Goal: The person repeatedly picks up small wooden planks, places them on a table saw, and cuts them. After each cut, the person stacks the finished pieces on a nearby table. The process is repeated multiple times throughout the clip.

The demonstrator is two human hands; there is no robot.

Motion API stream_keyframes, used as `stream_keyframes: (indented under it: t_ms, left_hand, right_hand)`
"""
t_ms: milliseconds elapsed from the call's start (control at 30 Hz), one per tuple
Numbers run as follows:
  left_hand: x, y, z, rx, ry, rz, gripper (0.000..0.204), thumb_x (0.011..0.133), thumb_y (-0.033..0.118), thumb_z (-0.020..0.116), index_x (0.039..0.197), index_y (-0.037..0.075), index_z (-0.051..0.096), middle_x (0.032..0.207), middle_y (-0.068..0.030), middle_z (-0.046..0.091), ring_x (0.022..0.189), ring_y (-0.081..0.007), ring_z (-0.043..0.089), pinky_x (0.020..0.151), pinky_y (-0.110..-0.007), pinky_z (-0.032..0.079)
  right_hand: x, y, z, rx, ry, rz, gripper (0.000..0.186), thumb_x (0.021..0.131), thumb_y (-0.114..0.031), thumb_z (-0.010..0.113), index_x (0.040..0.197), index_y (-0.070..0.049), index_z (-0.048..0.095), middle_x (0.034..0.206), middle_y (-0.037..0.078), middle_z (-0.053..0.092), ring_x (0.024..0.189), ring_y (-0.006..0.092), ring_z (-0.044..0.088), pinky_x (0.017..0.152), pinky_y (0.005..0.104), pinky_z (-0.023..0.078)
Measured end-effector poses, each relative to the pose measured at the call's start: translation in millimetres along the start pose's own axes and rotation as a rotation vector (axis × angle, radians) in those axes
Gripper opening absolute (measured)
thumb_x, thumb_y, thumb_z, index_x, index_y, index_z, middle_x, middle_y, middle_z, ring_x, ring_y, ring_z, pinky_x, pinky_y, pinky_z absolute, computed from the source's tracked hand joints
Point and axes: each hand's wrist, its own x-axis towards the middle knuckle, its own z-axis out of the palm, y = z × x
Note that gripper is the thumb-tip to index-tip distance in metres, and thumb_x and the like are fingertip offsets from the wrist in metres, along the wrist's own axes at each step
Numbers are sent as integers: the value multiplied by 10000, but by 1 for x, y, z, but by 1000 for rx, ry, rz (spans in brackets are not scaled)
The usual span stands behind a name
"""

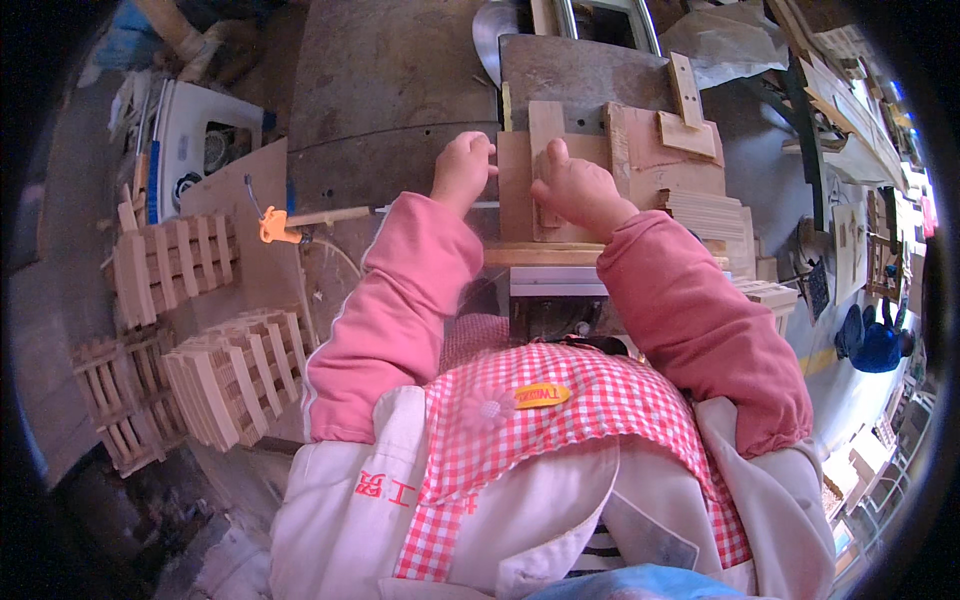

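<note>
My left hand (465, 172) is over the dark metal worktop (390, 90), just left of a flat brown board (514, 175). Its fingers are curled together, and what they hold, if anything, is hidden. My right hand (583, 192) is closed at the edge of an upright-lying wooden strip (545, 120) on that board, its thumb pointing away from me. The fingertips press against the strip, and their undersides are out of sight. Nearer my body, a long wooden bar (540, 256) runs crosswise below both hands.
Right of my right hand sit a larger board (645, 150), a small wood block (687, 135) and stacked slats (700, 212). An orange clamp-like tool (275, 226) is at left, above slatted wood stacks (235, 375). A round metal disc (488, 40) shows at the far edge.
</note>
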Motion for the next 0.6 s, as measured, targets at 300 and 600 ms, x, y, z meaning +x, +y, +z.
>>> stream_keyframes:
  t_ms: [300, 600]
  left_hand:
    - [-5, 0, -2, -51, -72, -6, 453, 997, 293, 413, 1296, -37, 495, 1198, -175, 624, 966, -227, 643, 803, -337, 525]
    - [-72, -25, 6, -146, -57, -90, 413, 966, 262, 448, 1208, -56, 552, 1087, -173, 641, 945, -249, 653, 765, -354, 543]
  right_hand:
    - [4, 7, 12, -37, 62, -43, 500, 867, -365, 556, 1170, -8, 382, 829, 277, 664, 789, 450, 659, 715, 521, 515]
    - [6, 12, 16, -18, 96, -67, 510, 865, -379, 565, 1171, -9, 394, 851, 283, 665, 820, 444, 663, 738, 504, 520]
